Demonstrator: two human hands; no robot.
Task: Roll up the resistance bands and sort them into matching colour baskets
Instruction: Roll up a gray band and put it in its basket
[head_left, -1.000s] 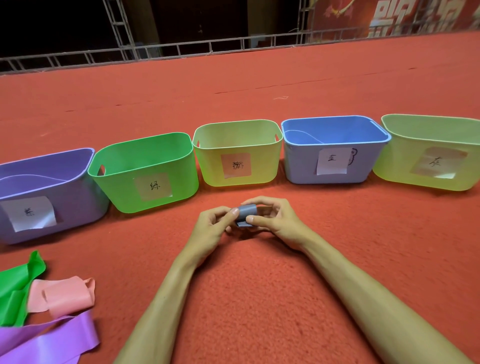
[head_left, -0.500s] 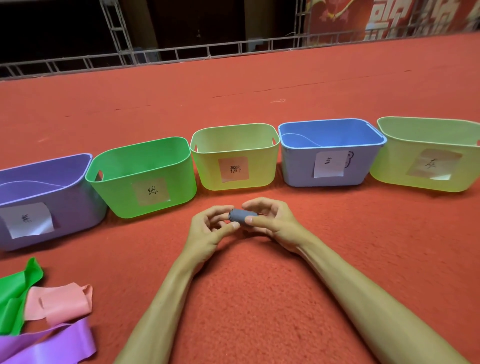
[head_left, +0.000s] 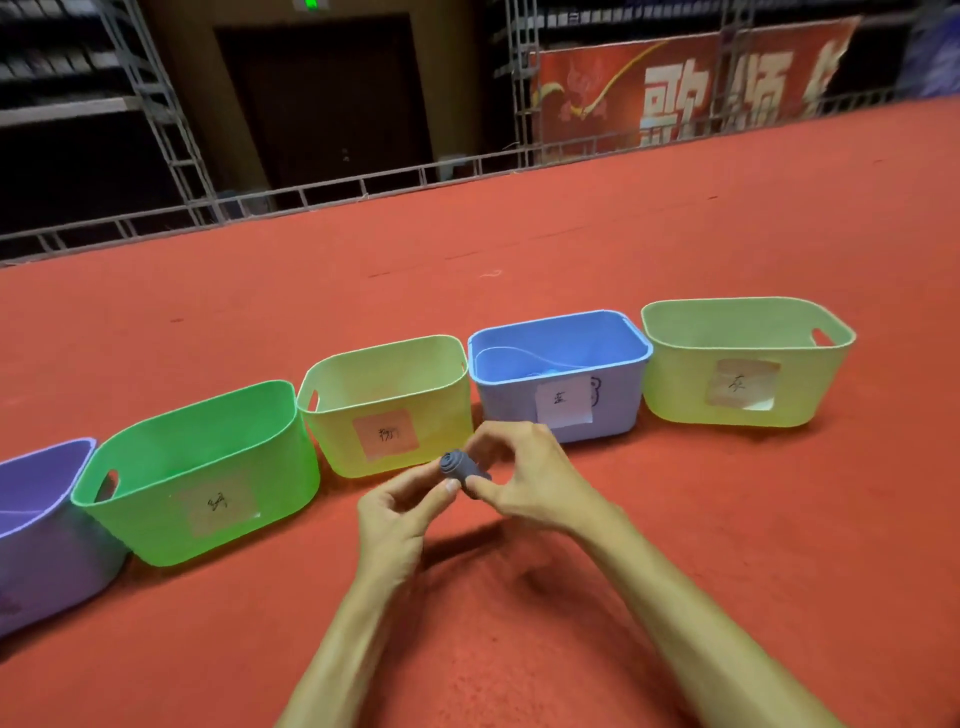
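A grey resistance band (head_left: 460, 466) is wound into a tight roll, its spiral end facing me. My right hand (head_left: 524, 478) pinches it between thumb and fingers, and my left hand (head_left: 400, 512) touches it from the left with thumb and forefinger. Both hands hover above the red carpet in front of a row of labelled baskets: purple basket (head_left: 41, 561) at far left, green basket (head_left: 202, 467), yellow basket with a pink label (head_left: 395, 441), blue basket (head_left: 608, 410) with something blue inside, and a pale yellow-green basket (head_left: 691, 395) at the right.
Red carpet (head_left: 727, 519) covers the whole stage floor. A metal truss rail (head_left: 311, 195) runs along the far edge, with a red banner (head_left: 691, 88) behind it.
The view has swung up and right, so the loose green, pink and purple bands at lower left have left the frame. The grey roll has turned end-on and risen slightly toward the baskets.
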